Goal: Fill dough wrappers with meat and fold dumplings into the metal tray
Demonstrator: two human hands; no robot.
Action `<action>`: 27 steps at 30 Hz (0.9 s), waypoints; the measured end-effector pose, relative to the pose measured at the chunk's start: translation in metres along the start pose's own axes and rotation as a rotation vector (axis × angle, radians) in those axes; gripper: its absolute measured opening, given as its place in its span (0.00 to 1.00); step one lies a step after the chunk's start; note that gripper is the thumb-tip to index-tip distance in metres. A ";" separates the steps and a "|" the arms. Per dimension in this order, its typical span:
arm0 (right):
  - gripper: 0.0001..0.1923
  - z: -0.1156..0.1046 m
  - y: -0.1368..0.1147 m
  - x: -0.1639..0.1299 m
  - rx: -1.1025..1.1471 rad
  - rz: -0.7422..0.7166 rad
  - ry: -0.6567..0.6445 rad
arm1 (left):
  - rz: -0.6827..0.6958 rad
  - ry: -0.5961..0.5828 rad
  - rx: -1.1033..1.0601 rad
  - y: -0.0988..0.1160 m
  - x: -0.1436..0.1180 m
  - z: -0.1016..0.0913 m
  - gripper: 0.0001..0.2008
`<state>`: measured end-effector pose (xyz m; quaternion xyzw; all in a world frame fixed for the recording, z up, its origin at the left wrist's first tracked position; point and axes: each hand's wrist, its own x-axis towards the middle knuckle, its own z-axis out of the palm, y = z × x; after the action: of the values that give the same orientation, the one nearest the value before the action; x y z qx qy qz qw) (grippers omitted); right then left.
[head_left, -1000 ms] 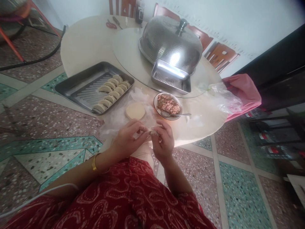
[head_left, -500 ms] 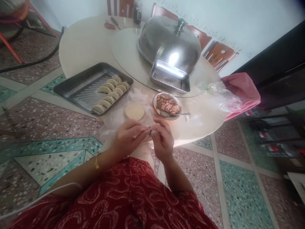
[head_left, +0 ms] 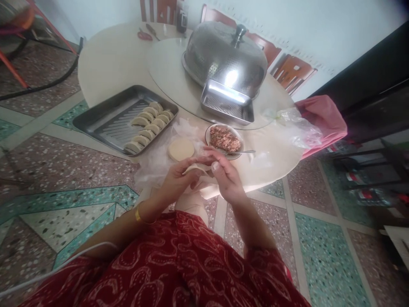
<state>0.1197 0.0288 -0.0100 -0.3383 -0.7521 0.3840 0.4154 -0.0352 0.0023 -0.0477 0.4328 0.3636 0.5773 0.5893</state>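
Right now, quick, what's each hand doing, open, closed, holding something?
Left hand: closed on the folded dumpling.
Right hand: closed, pinching the same dumpling's edge.

Floor: speckled terrazzo, pink and teal panels parted by pale strips. Wall: white, lit by daylight. Tabletop: round, cream. Chairs: brown wood, against the wall beyond the tabletop. Cabinet: dark, at right. Cable: black, lying on the floor at left.
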 end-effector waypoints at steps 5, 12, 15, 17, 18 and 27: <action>0.14 -0.010 -0.004 -0.004 -0.108 -0.092 0.075 | -0.076 0.102 -0.169 0.007 0.001 0.005 0.17; 0.14 -0.023 -0.011 -0.006 -0.379 -0.227 0.091 | -0.088 -0.004 -0.206 0.009 -0.003 0.004 0.12; 0.13 -0.027 -0.014 -0.007 -0.451 -0.253 0.059 | -0.073 -0.058 -0.143 0.008 -0.004 0.003 0.12; 0.12 -0.028 -0.014 -0.007 -0.504 -0.272 0.041 | -0.058 -0.096 -0.090 0.009 -0.005 0.003 0.12; 0.12 -0.028 -0.014 -0.008 -0.527 -0.280 0.035 | -0.054 -0.111 -0.068 0.009 -0.005 0.003 0.12; 0.08 -0.023 -0.012 -0.006 -0.459 -0.259 0.091 | -0.029 -0.076 -0.010 0.010 -0.003 0.008 0.09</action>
<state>0.1407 0.0250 0.0066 -0.3416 -0.8370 0.1312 0.4069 -0.0320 -0.0023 -0.0358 0.4462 0.3441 0.5535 0.6133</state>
